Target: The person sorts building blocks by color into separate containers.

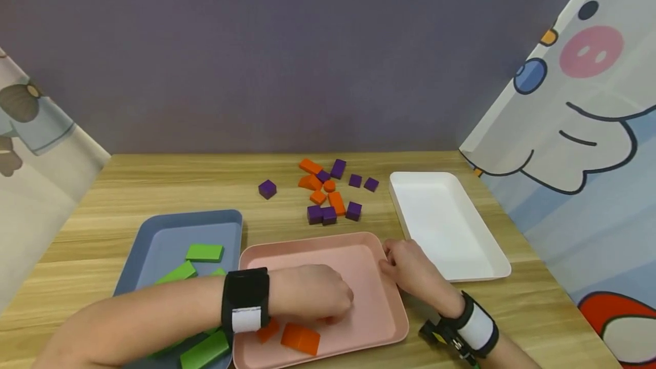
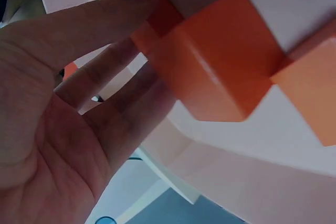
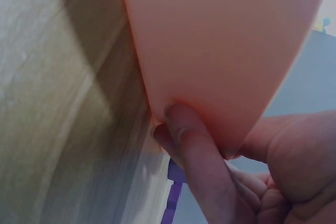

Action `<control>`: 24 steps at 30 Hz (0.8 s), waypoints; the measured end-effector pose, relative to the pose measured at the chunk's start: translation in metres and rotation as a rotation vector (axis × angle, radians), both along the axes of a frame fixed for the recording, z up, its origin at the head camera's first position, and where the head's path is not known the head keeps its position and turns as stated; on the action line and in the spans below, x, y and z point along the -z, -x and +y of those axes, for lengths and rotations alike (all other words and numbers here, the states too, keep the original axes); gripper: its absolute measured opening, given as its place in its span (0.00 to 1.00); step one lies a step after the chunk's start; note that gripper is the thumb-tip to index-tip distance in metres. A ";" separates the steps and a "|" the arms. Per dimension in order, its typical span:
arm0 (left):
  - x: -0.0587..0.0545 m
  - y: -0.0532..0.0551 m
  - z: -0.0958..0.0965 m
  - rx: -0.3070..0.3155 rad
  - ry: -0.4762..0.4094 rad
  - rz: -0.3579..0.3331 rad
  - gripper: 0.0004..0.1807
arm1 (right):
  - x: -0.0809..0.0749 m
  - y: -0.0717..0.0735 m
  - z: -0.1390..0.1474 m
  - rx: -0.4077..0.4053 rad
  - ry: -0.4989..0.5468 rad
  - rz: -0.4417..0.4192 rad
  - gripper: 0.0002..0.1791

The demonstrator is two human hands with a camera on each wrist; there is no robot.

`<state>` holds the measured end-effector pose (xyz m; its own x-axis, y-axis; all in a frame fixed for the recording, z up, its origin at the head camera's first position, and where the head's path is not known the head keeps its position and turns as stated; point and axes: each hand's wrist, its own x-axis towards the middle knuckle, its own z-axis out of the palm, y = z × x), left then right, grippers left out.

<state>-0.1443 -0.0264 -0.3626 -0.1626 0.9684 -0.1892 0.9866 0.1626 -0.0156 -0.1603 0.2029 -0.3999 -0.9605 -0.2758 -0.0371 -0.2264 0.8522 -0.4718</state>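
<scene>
My left hand (image 1: 312, 292) reaches over the pink tray (image 1: 266, 252) with its fingers pointing down. In the left wrist view, thumb and fingers pinch an orange block (image 2: 167, 14), which is partly hidden by the thumb and by a larger orange block (image 2: 226, 61) beside it. Another orange block (image 2: 310, 87) lies further right in that view. My right hand (image 1: 412, 269) grips the right wall of the pink tray near its far corner; the right wrist view shows fingertips against the outside of the wall and the thumb at the rim.
A blue-grey tray (image 1: 238, 232) with several green blocks (image 1: 205, 253) stands left, partly under my left forearm. At the right is a white tray (image 1: 441, 226). Beyond the pink tray, several purple blocks (image 1: 267, 189) and orange blocks (image 1: 336, 203) lie scattered on the wooden table (image 1: 179, 184).
</scene>
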 end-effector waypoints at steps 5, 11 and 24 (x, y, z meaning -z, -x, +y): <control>-0.006 0.000 -0.001 -0.020 -0.006 -0.029 0.21 | -0.001 -0.001 0.000 -0.017 0.008 0.010 0.09; -0.023 0.008 -0.001 -0.054 0.027 -0.080 0.16 | -0.002 -0.001 0.001 -0.017 0.010 0.008 0.09; -0.039 0.104 -0.014 -0.277 -0.257 0.068 0.09 | 0.001 -0.001 0.002 -0.023 0.021 0.021 0.09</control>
<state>-0.2486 -0.0400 -0.3234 -0.4282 0.9006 0.0744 0.9030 0.4296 -0.0034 -0.1594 0.2047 -0.4011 -0.9544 -0.2982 -0.0111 -0.2557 0.8364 -0.4848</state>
